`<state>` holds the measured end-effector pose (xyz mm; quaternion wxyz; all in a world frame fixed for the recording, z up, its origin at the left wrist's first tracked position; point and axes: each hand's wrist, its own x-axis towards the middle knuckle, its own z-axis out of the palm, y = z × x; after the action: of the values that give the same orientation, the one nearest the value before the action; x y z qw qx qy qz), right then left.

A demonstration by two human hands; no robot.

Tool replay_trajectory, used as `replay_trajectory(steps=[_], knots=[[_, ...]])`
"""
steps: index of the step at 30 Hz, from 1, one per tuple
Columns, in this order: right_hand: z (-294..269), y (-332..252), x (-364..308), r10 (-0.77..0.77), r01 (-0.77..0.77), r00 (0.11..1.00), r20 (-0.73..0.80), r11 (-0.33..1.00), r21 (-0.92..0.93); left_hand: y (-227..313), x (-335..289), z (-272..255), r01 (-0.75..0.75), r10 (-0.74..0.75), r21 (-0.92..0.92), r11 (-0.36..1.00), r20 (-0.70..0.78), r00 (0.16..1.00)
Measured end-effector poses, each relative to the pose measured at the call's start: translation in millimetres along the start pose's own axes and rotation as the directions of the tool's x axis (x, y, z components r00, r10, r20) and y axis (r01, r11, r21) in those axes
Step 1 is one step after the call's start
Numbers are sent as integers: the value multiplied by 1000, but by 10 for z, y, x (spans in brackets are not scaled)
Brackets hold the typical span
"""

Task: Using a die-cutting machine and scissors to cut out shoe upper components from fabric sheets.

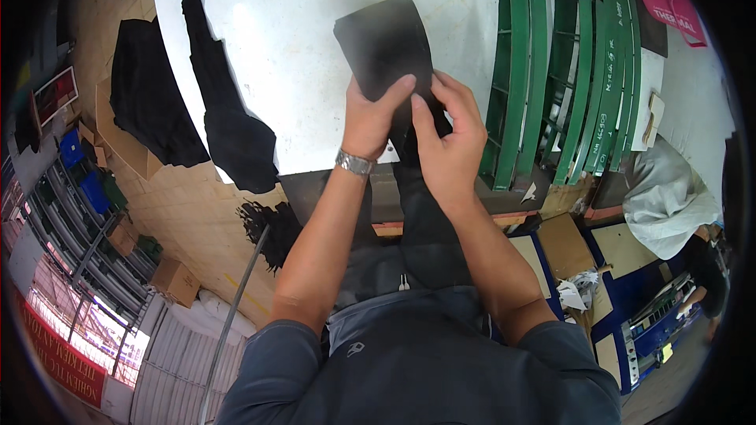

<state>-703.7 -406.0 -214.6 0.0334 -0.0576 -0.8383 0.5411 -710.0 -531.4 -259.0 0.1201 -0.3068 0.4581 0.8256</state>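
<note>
Both of my hands grip a stack of black cloth pieces (pixel 386 39) over the near edge of the white table (pixel 315 31). My left hand (pixel 372 116), with a metal watch at its wrist, closes on the stack's left side, thumb lying on top. On the right side, my right hand (pixel 455 135) has its fingers bent around the edge and its thumb pressed near the other thumb. The stack's lower end hangs toward my body, partly hidden between the hands. Further left, a long black cloth piece (pixel 228 102) lies on the table and overhangs its near edge.
Green slatted racks (pixel 516 71) line the table's right side, with a pink object (pixel 672 6) beyond. Black cloth (pixel 153 98) drapes over a cardboard box (pixel 118 130) at left. A mop (pixel 268 232) stands close to my left arm. Another person (pixel 701 275) is at far right.
</note>
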Motion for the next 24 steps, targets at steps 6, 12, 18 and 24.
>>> replay_trajectory(steps=[6, 12, 18, 24], knots=[[96, -124, -55, -9, 20, 996, 83, 991, -135, 23, -115, 137, -90, 92, 40, 995, -53, 994], [139, -388, 8, -45, 103, 952, 303, 979, -179, 244, -79, -54, -167, 168, -87, 982, 13, 986], [190, -612, -5, 192, -258, 822, 536, 965, 50, 555, 69, -506, -50, 40, 73, 996, 135, 990], [478, -582, 3, 261, -610, 639, 724, 745, 270, 820, 54, -1073, 48, -56, 48, 998, 194, 979]])
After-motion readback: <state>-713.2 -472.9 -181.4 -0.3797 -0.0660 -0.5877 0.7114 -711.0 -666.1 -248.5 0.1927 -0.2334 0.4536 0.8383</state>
